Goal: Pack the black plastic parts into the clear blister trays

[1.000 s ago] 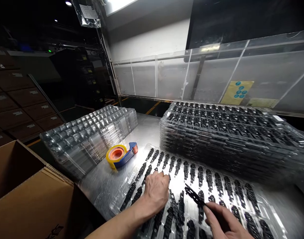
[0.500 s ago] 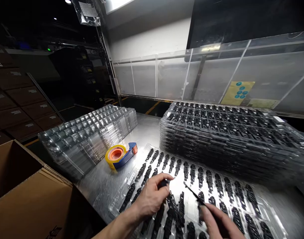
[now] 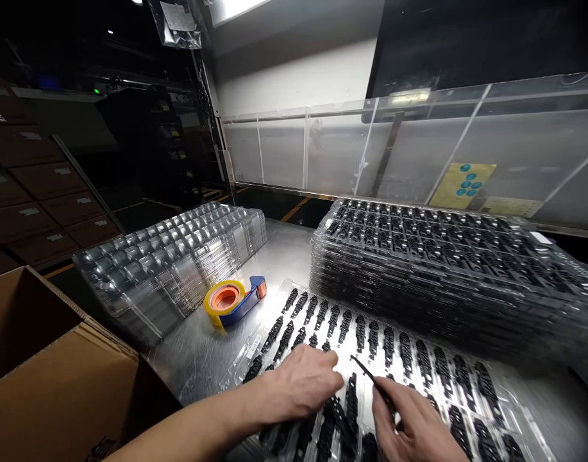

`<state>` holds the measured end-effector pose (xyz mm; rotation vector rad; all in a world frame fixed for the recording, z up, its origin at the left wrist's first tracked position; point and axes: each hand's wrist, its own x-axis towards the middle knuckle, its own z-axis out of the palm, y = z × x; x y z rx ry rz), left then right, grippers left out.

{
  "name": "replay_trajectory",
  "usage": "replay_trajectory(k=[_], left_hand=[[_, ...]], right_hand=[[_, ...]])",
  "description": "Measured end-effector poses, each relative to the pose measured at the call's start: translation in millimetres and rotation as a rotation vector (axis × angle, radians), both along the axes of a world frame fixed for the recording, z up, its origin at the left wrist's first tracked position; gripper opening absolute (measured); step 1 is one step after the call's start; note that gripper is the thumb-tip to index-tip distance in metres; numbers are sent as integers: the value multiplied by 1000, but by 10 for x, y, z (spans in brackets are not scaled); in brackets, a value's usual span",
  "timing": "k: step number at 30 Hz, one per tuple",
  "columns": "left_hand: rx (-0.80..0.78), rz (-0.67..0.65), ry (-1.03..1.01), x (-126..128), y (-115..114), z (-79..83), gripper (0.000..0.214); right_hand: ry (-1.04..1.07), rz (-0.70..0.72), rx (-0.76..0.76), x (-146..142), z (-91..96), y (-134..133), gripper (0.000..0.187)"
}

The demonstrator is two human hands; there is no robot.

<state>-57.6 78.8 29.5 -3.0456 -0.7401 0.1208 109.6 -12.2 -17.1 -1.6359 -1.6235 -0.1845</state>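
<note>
Over clear tray (image 3: pixel 520 410), R hand (image 3: pixel 413 420) w/ blk part (image 3: pixel 363 368) pinched, near end hidden; L hand (image 3: pixel 306 380), fingertips hidden, grip unclear.

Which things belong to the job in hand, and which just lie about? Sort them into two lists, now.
Seemingly part of the job:
black part, held in the right hand
parts tray, beneath the left hand
filled tray stack, likely
clear tray stack, perhaps

Seemingly just lying about:
tape dispenser, untouched
cardboard box, open, untouched
yellow sheet
</note>
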Motion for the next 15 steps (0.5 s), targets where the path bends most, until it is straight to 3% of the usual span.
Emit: replay_trajectory(k=[9, 15], left_hand=[[111, -106, -67, -63, -2, -118, 9], [151, -102, -116, -249, -57, 7, 11]], right_hand=[[-319, 138, -224, -64, -153, 246, 13], [-318, 315, -350, -34, -137, 283, 21]])
